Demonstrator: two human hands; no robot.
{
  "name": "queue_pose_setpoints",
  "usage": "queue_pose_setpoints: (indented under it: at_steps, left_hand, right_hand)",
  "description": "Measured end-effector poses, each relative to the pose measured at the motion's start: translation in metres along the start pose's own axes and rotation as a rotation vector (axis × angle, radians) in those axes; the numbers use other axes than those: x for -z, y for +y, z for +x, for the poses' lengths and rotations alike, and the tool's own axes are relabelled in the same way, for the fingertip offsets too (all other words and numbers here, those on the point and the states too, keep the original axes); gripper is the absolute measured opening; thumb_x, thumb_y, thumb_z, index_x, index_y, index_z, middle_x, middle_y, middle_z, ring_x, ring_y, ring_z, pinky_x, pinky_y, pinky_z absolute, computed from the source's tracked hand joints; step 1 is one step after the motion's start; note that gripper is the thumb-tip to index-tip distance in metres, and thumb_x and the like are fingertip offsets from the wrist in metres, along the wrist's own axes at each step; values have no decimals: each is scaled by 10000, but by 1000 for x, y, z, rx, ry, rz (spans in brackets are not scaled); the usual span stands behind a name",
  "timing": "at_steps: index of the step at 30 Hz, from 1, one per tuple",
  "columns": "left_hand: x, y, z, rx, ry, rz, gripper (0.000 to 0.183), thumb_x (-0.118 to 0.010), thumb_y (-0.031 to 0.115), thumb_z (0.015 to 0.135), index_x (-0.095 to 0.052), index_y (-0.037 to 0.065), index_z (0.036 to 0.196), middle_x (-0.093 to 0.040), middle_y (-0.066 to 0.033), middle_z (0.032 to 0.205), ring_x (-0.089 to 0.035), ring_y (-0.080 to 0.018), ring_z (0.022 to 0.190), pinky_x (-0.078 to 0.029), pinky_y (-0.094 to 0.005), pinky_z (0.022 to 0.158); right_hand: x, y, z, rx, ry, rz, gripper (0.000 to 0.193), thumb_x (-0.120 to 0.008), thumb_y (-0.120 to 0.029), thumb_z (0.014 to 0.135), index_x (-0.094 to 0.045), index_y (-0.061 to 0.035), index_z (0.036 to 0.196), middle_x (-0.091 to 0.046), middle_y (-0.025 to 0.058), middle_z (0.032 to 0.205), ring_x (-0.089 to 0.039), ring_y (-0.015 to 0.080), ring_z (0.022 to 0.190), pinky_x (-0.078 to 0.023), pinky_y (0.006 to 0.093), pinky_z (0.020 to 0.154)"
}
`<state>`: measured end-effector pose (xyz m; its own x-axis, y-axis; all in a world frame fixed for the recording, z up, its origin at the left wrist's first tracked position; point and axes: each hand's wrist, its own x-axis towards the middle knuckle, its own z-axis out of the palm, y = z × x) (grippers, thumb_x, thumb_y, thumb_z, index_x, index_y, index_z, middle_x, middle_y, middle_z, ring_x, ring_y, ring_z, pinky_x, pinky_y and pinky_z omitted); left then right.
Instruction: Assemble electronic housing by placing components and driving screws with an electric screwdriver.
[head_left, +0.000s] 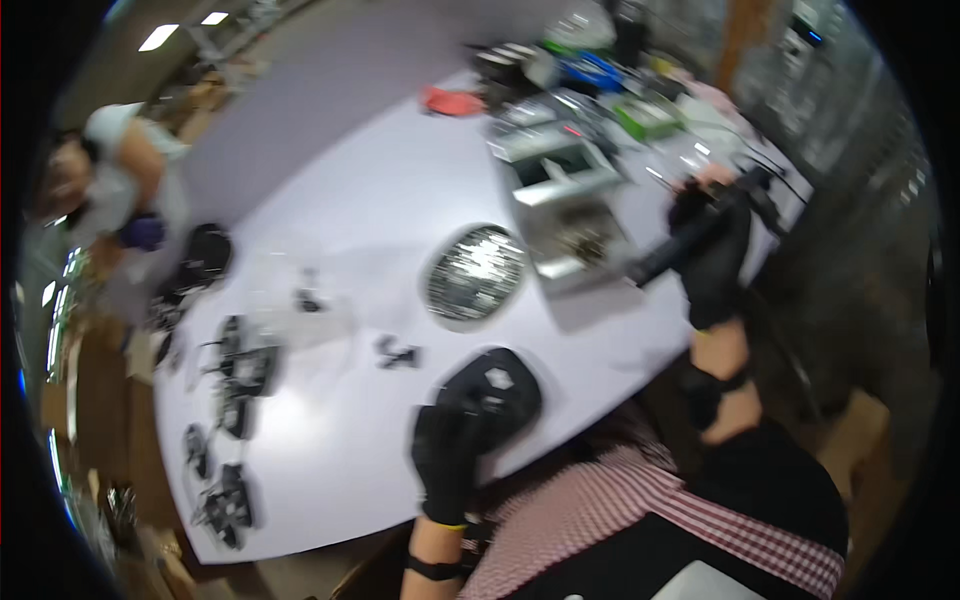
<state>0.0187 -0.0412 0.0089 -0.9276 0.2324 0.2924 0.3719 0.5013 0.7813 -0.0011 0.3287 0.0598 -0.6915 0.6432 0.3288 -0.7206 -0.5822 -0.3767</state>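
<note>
Two hands in black gloves are spread over a white tabletop [340,470], one near the middle of its near edge, the other farther off at the right. The left hand [447,455] lies at the near-left end of a black, rounded, shell-like plastic part [515,385] with a small pale patch on it. Its fingers are bent over that end, touching it; blur and the back of the glove hide their undersides, so I cannot tell how firmly they close. The black part lies on the tabletop close to the near edge.

The right hand [712,240] has its fingers wrapped around a long, black, stick-shaped tool [655,263], whose left end points toward a silver-grey, two-compartment tray [561,197]. Small brownish pieces [585,245], too blurred to identify, lie in the tray's near compartment. Left of the tray is a shiny, silvery oval plate [475,275] with a dark rim, beyond the black part. A few small black pieces [398,352] sit left of that part. Farther left, near a clear plastic bag [325,330], is a row of black parts [240,375]. A red, flat object [452,101] rests at the far side, left of a green-and-white box [648,117]. Another person's purple-gloved hand [142,232] shows at the far left.
</note>
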Motion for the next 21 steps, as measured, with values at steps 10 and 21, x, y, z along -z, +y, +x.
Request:
queue_pose_setpoints:
  at_steps: [10,21]
  left_hand:
    - [-9,-5,-9,-62,-91,122,254,-722,300,837,-637,106,977,-617,-126,858,-632,-314,794,-493,-404,659]
    - [-5,-20,6,-14,-108,98,289,-692,349,860,-600,102,980,-601,-140,856,-616,-335,753,-479,-442,644]
  right_hand:
    - [-4,0,13,-4,-158,36,601,-507,-463,975,-409,-50,1401,-609,124,1034,-497,134,695,-448,272,611]
    - [-89,20,-5,39,-87,-25,537,-473,-454,991,-471,-37,1329,-594,109,897,-422,122,599,-338,261,547]
